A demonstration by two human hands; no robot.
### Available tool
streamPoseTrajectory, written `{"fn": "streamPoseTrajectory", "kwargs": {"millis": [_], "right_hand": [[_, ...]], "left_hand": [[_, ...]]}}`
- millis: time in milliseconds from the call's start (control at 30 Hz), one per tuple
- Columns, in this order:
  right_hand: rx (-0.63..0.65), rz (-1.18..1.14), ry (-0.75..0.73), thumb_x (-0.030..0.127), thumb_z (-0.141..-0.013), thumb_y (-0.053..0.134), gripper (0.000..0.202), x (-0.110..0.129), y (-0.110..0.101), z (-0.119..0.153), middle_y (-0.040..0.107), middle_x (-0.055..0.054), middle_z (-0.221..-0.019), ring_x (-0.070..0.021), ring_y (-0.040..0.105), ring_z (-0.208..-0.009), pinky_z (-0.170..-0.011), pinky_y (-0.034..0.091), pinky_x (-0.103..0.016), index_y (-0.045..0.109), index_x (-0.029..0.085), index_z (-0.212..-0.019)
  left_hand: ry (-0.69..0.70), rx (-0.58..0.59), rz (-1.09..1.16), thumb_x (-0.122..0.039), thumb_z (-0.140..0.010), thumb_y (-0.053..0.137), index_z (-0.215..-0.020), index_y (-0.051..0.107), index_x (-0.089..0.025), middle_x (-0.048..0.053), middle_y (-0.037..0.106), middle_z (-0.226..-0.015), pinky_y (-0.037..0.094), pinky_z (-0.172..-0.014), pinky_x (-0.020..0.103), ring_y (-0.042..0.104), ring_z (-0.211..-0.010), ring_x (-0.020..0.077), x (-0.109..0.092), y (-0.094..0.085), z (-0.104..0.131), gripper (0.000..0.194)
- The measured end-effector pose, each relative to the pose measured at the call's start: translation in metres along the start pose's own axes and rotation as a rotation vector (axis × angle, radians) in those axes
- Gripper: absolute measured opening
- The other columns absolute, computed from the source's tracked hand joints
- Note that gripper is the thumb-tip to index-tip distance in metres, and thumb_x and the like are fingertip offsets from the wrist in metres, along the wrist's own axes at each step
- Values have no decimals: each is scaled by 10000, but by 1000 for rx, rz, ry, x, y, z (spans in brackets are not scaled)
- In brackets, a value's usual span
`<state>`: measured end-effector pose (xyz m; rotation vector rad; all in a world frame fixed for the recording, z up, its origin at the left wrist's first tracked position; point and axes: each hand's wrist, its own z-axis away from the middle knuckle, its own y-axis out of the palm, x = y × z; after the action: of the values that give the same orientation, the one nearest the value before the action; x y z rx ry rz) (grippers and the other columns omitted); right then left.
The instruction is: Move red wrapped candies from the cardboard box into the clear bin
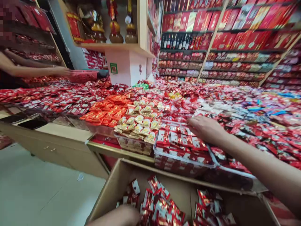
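My right hand (203,127) reaches over the right back part of a clear bin of red-and-white packets (182,141); its fingers point left, and what lies under them is hidden. Low in the view, my left hand (122,215) is blurred inside an open cardboard box (188,179), beside loose red-and-white packets (162,204). Its fingers are smeared by motion. The box stands against the front of the display counter.
Bins of gold packets (141,124) and orange packets (108,110) stand to the left. A white pillar (119,67) rises behind. At the far left, another person's arm (35,70) reaches to a pink basket (83,75). Stocked shelves (213,28) line the back.
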<state>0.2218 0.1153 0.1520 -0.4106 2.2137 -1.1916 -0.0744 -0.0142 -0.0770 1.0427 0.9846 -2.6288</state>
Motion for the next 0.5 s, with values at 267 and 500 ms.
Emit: {"fn": "streamPoseTrajectory", "kwargs": {"millis": [267,500], "right_hand": [[-161,-32,16,304,-820,466,186,2,-16,51,669,-71,-806,-167,607,-733,-631,461,-260,588,164,-831],[-428,-138,292,200,-744,606,37,33,-57,93,698,-60,-829,-171,649,-813,-657,503,-249,579,196,-769]], "left_hand": [[103,-138,-110,-169,-462,671,-781,687,-199,130,645,-786,336,-800,533,545,-841,358,5,-3,-3,321],[887,126,-324,-217,-508,727,-1133,544,-345,19,403,-1356,138,-1010,472,261,-1243,364,-111,44,-76,663]]}}
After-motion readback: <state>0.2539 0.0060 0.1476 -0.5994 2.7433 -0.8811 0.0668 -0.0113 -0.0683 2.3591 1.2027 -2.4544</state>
